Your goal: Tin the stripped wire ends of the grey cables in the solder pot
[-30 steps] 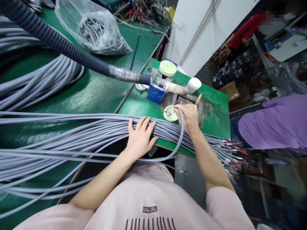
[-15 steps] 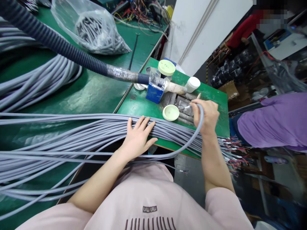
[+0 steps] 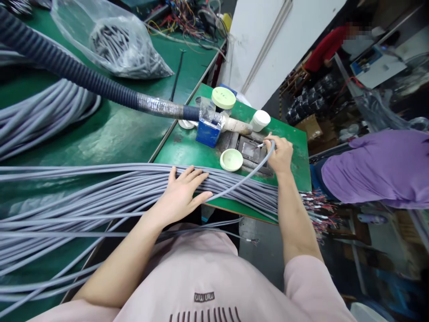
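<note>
Ok, R hand point(image 3: 280, 153) pinching cable point(image 3: 252, 175), tip point(image 3: 260, 146) ptg L; L hand point(image 3: 181, 191) spread on bundle point(image 3: 228, 179), long axis approx L-R

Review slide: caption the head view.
Right hand holds one cable near the open cup; left hand rests on bundled cables.

The right hand point(image 3: 280, 153) swings the wires point(image 3: 254, 148) of a gray cable point(image 3: 258, 168) from the pale green dish point(image 3: 231, 159) to the dark block point(image 3: 250, 154) at the dish's two o'clock, the cable's loop now straighter.

L hand point(image 3: 181, 193): palm dn, splayed | R hand point(image 3: 280, 154): pinch grip, rest prob. curled
</note>
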The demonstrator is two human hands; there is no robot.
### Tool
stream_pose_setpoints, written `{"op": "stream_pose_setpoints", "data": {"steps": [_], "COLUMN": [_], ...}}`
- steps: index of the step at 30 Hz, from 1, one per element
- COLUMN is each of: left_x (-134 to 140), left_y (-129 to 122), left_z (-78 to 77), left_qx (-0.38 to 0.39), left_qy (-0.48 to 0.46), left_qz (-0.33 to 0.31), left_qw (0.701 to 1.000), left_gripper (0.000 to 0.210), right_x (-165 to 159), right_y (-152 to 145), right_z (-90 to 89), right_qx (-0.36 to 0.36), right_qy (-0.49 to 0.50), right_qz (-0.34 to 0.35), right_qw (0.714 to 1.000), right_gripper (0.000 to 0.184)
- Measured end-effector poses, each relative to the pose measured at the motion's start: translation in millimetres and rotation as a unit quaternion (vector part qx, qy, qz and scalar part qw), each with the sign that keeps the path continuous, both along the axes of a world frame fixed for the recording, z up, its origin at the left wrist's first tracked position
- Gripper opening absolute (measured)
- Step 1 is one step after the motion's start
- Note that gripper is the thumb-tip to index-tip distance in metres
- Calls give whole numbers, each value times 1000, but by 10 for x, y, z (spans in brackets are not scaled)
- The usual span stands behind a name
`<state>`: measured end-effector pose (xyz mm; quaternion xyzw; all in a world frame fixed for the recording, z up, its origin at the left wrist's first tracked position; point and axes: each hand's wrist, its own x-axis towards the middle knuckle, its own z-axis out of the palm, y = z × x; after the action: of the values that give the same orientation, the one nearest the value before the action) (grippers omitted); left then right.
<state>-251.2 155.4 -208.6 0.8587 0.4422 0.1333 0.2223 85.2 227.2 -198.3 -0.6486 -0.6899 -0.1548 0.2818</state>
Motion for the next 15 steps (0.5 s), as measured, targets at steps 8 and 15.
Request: {"op": "stream_pose_setpoints", "data": {"steps": [8, 15], "left_x": [14, 21], "left_y": [13, 17], "left_z": [-31, -36], "left_qx": [10, 15], "left_qy": [-13, -14], "left_qz": [9, 14], "left_qw": [1000, 1000], "left_gripper": [52, 50], "right_x": [62, 46], "right_y": [110, 163], "right_z": [-83, -149], "right_qx": [-23, -32], "right_qy": [-3, -1], "right_qz": [8, 4], "right_qw": [1000, 999], "right_gripper": [25, 26]}}
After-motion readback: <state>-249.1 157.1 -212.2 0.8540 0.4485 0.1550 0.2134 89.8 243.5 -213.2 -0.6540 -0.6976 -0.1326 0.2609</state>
